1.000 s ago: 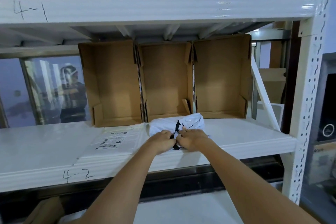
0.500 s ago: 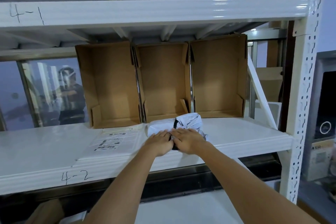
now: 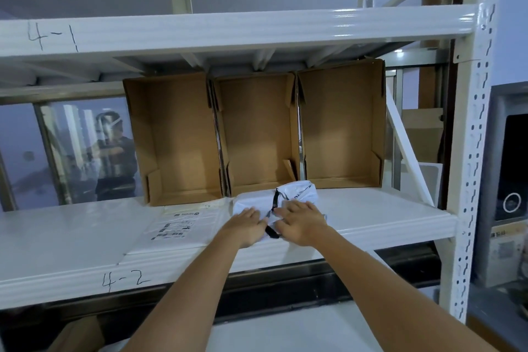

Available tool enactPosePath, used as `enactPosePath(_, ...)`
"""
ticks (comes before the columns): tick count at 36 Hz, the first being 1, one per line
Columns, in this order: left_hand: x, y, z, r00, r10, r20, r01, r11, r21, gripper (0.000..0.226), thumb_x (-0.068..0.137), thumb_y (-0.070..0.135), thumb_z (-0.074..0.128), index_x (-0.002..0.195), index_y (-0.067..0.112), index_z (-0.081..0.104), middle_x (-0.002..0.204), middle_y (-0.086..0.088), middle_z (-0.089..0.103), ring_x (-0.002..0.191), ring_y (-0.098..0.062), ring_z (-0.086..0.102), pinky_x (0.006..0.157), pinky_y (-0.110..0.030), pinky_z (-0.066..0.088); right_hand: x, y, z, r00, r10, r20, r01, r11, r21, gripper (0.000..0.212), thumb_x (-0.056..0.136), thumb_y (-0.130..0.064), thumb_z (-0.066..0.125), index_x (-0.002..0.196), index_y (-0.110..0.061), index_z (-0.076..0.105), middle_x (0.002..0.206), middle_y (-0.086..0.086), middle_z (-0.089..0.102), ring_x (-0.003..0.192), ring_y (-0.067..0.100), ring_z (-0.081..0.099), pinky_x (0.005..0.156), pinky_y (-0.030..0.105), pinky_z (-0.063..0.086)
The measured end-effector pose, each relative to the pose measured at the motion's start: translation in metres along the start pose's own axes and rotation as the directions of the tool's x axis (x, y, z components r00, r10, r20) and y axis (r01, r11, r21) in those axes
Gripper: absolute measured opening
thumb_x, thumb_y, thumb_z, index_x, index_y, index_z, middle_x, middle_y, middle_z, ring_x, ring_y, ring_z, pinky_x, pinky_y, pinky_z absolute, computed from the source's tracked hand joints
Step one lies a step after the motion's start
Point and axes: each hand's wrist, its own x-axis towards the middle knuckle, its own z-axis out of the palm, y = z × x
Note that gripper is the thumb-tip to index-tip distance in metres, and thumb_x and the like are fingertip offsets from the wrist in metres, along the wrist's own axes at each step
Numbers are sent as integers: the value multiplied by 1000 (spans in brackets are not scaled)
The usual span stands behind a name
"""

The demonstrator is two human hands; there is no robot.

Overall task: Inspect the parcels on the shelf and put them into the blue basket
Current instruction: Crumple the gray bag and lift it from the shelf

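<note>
With your left hand and right hand spread flat and unclenched on the crumpled white parcel at the front of the shelf, you were best advised to grip both ends before lifting it to check.

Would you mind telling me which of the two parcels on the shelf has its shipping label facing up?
The flat white parcel, left of both hands, shows its printed label and barcode. The crumpled white parcel under the hands shows only black strips, no label.
</note>
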Motion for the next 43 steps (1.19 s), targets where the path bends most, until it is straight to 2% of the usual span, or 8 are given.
enactPosePath(5, -10, -4, -3, 999, -37, 0, 37, 999, -21, 65, 101, 50, 12, 154, 12, 2, 162, -1, -7, 149, -17, -6, 121, -35, 5, -8, 17, -6, 987, 126, 97, -131, 991, 41, 70, 96, -58, 20, 156, -21, 13, 164, -2, 2, 151, 18, 2, 119, 42, 16)
enactPosePath(17, -6, -3, -4, 998, -63, 19, 63, 998, 22, 68, 100, 54, 15, 154, 14, 6, 162, -1, -2, 149, -18, -1, 121, -35, 6, -8, 12, -11, 978, 179, 109, -182, 983, 14, 72, 95, -56, 23, 151, -12, 27, 159, 6, 25, 144, 25, 25, 111, 44, 32)
enactPosePath(23, -9, -4, -3, 999, -44, -5, 44, 999, 17, 68, 100, 53, 17, 154, 12, 9, 162, -4, 2, 149, -20, 3, 121, -35, 8, 1, 16, -11, 976, 198, 92, -200, 980, 15, 78, 90, -62, 30, 153, -17, 23, 158, 5, 23, 145, 26, 22, 110, 42, 32)
enactPosePath(27, -6, -5, -8, 998, -67, 2, 67, 998, 7, 69, 98, 56, 25, 152, 14, 21, 160, -4, 14, 146, -24, 18, 117, -39, 20, 2, 17, -19, 977, 183, 107, -181, 983, -28, 77, 88, -66, 35, 149, -18, 32, 153, 5, 33, 140, 28, 32, 107, 41, 32)
enactPosePath(32, 2, 4, -25, 959, -25, -284, 58, 992, 112, 52, 98, 42, 33, 138, 12, 43, 144, -6, 39, 132, -26, 34, 106, -38, 31, 3, 14, -32, 959, 148, -242, -173, 981, -85, 60, 93, -57, 38, 135, -15, 47, 139, 8, 49, 130, 27, 41, 102, 40, 34)
enactPosePath(35, 9, 12, -23, 934, -7, -357, 12, 1000, 10, 49, 100, 34, 30, 143, 11, 33, 148, -5, 34, 135, -24, 31, 108, -38, 32, 11, 10, -27, 952, 122, -282, -139, 989, -43, 58, 98, -46, 34, 145, -13, 38, 152, 8, 35, 142, 25, 27, 112, 41, 25)
enactPosePath(39, 18, 19, -15, 972, 56, -226, -52, 998, 22, 56, 103, 34, 25, 153, 12, 10, 162, -4, 5, 149, -21, 6, 120, -39, 11, 22, 5, -18, 994, 46, -99, -50, 998, -39, 62, 102, -43, 24, 156, -16, 11, 164, 4, -2, 151, 20, -5, 121, 46, 3)
enactPosePath(43, 26, 18, 0, 994, 56, -92, -53, 998, 34, 59, 103, 37, 18, 154, 14, -1, 160, -2, -15, 148, -17, -13, 120, -39, 1, 27, 4, -2, 999, 34, 26, -33, 998, -45, 61, 103, -43, 16, 157, -16, 6, 163, 1, -10, 150, 18, -10, 120, 44, -1)
